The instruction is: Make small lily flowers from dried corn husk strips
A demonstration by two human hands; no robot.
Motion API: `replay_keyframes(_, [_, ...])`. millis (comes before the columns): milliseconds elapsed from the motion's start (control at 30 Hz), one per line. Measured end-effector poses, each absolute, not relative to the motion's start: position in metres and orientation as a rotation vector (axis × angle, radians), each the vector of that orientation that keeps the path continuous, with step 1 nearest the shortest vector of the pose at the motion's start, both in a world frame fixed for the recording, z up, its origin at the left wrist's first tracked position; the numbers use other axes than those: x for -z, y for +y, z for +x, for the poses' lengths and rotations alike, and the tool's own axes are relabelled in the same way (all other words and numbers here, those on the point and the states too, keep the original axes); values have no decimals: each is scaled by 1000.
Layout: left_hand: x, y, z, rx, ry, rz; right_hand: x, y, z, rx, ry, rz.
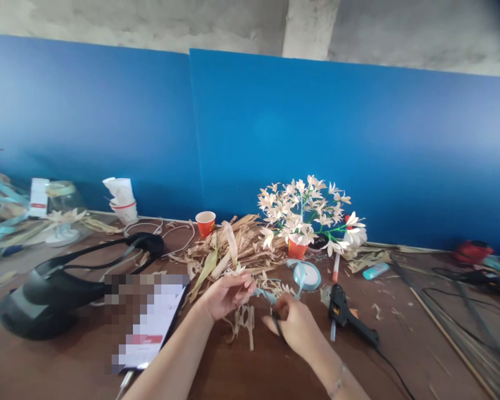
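My left hand (232, 294) is closed in a pinch, palm turned partly up, with a small pale corn-husk flower (238, 270) showing just above the fingers. To its right, my right hand (295, 323) curls around dark-handled scissors (277, 324), mostly hidden by the fingers. Light blue ribbon (266, 295) stretches between the two hands. Its roll (312, 276) lies just beyond my right hand. Cut husk scraps (245, 325) lie on the table below my hands. A heap of dry husks (241, 239) spreads behind them.
A red cup (296, 249) holds a bunch of husk flowers (306, 208); another red cup (205, 224) stands left. On the right lie a black glue gun (345, 314), its cord and a turquoise tube (375, 270). A phone (156, 328) and black headset (45, 294) occupy the left.
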State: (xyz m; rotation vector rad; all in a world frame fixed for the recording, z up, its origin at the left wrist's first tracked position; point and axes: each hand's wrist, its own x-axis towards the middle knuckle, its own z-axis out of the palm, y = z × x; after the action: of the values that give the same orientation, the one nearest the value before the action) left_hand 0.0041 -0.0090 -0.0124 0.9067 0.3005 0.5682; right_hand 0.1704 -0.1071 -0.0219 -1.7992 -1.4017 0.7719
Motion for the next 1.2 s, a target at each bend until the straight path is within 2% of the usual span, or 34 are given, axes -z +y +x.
replay_keyframes(67, [11, -10, 6, -578, 273, 866, 23, -110, 164, -553, -1541, -1924])
replay_keyframes(167, [13, -11, 10, -576, 272, 804, 19, -114, 153, -444, -1686, -2025])
replay_keyframes(300, [19, -12, 19, -615, 374, 752, 17, -114, 153, -610, -1767, -2028])
replay_keyframes(433, [23, -15, 25, -581, 525, 877, 16, -112, 165, -865, -1774, -1818])
replay_keyframes(500, [24, -16, 27, -555, 580, 920, 12, -111, 169, -702, -1750, -1688])
replay_keyframes(633, [23, -21, 28, -489, 580, 955, 3, -107, 169, -144, -1779, -1421])
replay_keyframes(800, [20, -25, 27, -405, 519, 1014, 7, -103, 171, 12, -1914, -1362])
replay_keyframes(1000, [20, -24, 29, -429, 581, 1064, 10, -104, 183, -33, -1848, -1420])
replay_keyframes(1200, [17, -24, 29, -461, 645, 1139, 10, -105, 182, -467, -1532, -1397])
